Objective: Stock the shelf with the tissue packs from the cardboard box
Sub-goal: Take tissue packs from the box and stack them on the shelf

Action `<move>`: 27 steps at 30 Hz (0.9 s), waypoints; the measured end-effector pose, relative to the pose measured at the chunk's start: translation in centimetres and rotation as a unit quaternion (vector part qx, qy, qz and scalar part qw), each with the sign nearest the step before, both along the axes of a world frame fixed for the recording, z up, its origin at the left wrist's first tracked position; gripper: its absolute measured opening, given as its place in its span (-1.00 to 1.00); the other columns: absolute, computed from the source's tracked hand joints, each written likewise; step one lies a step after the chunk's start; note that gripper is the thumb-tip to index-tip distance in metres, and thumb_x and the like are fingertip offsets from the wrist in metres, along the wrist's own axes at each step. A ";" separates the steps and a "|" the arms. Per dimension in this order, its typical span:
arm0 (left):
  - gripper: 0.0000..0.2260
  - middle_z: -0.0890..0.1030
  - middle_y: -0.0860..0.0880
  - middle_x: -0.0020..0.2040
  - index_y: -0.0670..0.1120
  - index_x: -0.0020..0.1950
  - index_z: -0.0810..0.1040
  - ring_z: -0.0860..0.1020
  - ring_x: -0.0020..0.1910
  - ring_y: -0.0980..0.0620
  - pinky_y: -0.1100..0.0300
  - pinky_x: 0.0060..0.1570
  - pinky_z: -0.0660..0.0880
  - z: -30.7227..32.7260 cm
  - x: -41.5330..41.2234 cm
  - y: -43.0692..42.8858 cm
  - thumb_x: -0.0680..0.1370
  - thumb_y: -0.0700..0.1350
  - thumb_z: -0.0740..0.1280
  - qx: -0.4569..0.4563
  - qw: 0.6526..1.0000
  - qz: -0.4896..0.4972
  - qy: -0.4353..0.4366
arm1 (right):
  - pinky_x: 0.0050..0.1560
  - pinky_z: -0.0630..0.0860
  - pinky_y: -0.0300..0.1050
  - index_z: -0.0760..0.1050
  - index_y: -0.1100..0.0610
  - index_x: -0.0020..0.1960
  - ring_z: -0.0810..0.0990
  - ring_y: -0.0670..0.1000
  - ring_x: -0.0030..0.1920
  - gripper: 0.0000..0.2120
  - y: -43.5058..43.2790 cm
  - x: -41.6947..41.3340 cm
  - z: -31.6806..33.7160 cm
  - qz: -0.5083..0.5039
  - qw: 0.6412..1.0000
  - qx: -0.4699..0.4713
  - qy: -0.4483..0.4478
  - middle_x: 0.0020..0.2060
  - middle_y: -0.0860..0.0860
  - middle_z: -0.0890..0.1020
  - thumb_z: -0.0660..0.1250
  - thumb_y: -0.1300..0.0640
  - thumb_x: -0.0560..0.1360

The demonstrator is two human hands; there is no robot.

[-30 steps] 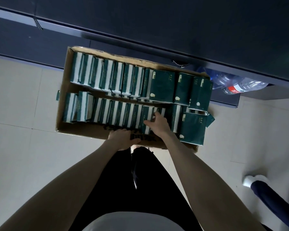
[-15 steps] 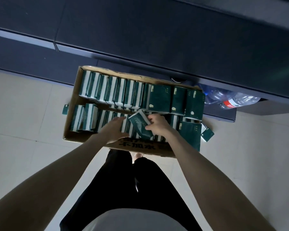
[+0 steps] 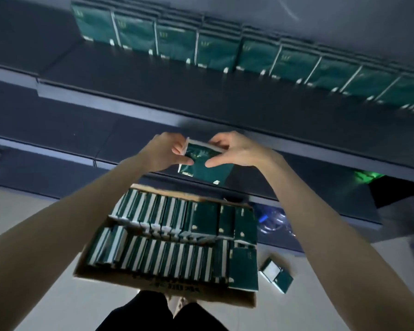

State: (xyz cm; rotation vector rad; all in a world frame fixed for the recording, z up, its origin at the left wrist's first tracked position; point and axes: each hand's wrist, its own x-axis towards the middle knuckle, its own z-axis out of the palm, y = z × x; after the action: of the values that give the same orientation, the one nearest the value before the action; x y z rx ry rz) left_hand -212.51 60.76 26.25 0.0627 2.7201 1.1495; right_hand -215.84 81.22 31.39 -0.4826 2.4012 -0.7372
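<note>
Head view: mid-carry, by the look of it. Pinching pack (image 3: 204, 163) at centre between left hand (image 3: 164, 151) and right hand (image 3: 234, 149), clear above box (image 3: 167, 289) at 6 o'clock. Needs next a lift toward shelf (image 3: 129, 75) at 12 o'clock, then standing it upright by row (image 3: 256, 51).

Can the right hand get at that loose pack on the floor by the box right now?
Not right now, probably: the right hand and left hand both grip a pack up by the shelf. Once freed, the way looks open; the loose pack lies uncovered beside the box.
</note>
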 end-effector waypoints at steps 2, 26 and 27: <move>-0.70 0.56 0.07 -0.32 -0.02 -0.30 0.44 0.56 -0.27 0.09 0.28 -0.26 0.42 3.0 -1.3 0.4 0.32 -0.07 0.58 0.022 0.999 -0.009 0.029 | 0.04 0.46 -0.12 0.49 0.04 0.16 0.56 -0.03 0.02 -0.54 0.2 -1.2 3.3 0.003 0.998 0.011 0.068 0.03 -0.05 0.59 0.54 0.00 0.33; -0.08 -0.09 -0.11 0.57 -0.15 0.56 -0.13 -0.10 0.55 -0.06 -0.06 0.48 -0.15 11.3 -28.6 2.5 0.46 0.07 0.43 -0.406 0.878 -0.148 0.205 | 0.41 0.12 0.09 0.49 0.01 0.30 0.10 0.17 0.44 -0.50 2.4 -24.4 8.1 -0.172 0.910 0.190 0.327 0.45 0.07 0.20 0.49 0.02 0.39; -0.07 -0.11 -0.12 0.57 -0.16 0.56 -0.15 -0.12 0.55 -0.06 -0.08 0.48 -0.16 11.2 -29.2 2.5 0.46 0.08 0.42 -0.419 0.872 -0.152 0.201 | 0.41 0.13 0.09 0.48 0.01 0.30 0.10 0.16 0.44 -0.50 2.4 -24.9 8.0 -0.174 0.908 0.190 0.331 0.45 0.06 0.20 0.49 0.02 0.39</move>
State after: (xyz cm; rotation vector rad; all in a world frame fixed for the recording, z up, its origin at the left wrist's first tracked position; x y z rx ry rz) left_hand -241.72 63.26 37.49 0.6307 3.1421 -0.2088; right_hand -240.79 83.58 39.34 -0.1429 3.2305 -0.2289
